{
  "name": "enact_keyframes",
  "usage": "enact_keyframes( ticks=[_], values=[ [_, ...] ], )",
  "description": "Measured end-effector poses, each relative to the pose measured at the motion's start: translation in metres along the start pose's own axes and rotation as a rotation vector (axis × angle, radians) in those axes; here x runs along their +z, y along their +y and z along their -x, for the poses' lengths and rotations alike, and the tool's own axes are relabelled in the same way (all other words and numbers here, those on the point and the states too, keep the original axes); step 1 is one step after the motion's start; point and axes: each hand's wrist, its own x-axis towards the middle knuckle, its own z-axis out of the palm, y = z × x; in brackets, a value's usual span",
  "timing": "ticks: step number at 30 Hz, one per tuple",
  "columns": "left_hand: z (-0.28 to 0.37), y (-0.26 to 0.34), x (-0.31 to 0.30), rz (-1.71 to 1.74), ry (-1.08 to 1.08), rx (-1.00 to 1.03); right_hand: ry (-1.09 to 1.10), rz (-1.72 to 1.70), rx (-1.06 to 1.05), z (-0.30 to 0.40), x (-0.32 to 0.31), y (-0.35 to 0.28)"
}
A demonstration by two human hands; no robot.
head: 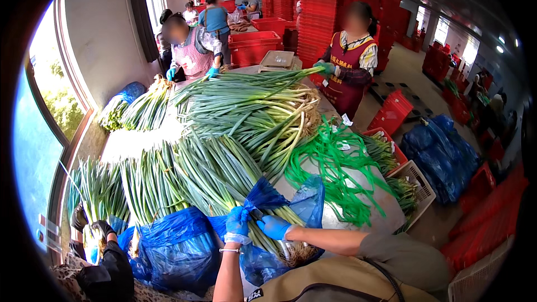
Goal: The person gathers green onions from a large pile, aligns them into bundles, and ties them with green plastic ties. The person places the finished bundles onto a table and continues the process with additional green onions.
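Both hands wear blue gloves and are at a bundle of long green onions (pixel 272 228) near the table's front edge. My left hand (pixel 238 221) is closed on the gathered neck of a blue plastic bag (pixel 265 195) that wraps the bundle. My right hand (pixel 272 226) lies at the stalks just below it, by a small dark object (pixel 256 214) too unclear to name; its grip cannot be told. Rooted white ends (pixel 300 253) point towards me. Beyond lies a big heap of green onions (pixel 235 105), with green plastic strips (pixel 335 167) on the right of the metal table (pixel 316 172).
A full blue bag (pixel 174 243) stands left of my hands. A co-worker's black-gloved hands (pixel 94 226) hold onions at the far left. Two people stand across the table, one holding onion stalks. Crates of onions (pixel 413 193) and a blue plastic pile (pixel 440 155) are at the right.
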Motion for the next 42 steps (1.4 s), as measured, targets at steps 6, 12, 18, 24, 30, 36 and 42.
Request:
enact_keyframes(
  ticks=[6,12,18,24,30,36,42],
  values=[
    [-0.008,0.007,0.0,-0.148,-0.037,-0.107,0.096,0.038,-0.033,0.02,0.004,0.01],
    [-0.009,-0.006,0.003,-0.272,0.027,0.094,-0.195,-0.411,0.2,0.007,-0.003,0.003],
    [-0.004,0.003,0.005,-0.185,0.075,0.006,0.008,-0.135,0.026,-0.012,0.025,0.033],
    [-0.004,0.004,-0.007,0.221,-0.094,-0.246,-0.153,-0.762,0.302,-0.02,0.008,0.019],
    [-0.004,0.011,-0.006,0.23,-0.095,-0.25,0.069,-0.358,0.113,-0.037,0.04,0.037],
    [0.003,0.021,-0.009,0.229,-0.024,-0.183,0.176,-0.182,0.048,-0.01,0.039,0.027],
    [0.005,0.012,-0.007,0.319,-0.016,-0.157,0.221,-0.187,-0.058,-0.002,0.053,0.044]
  ],
)
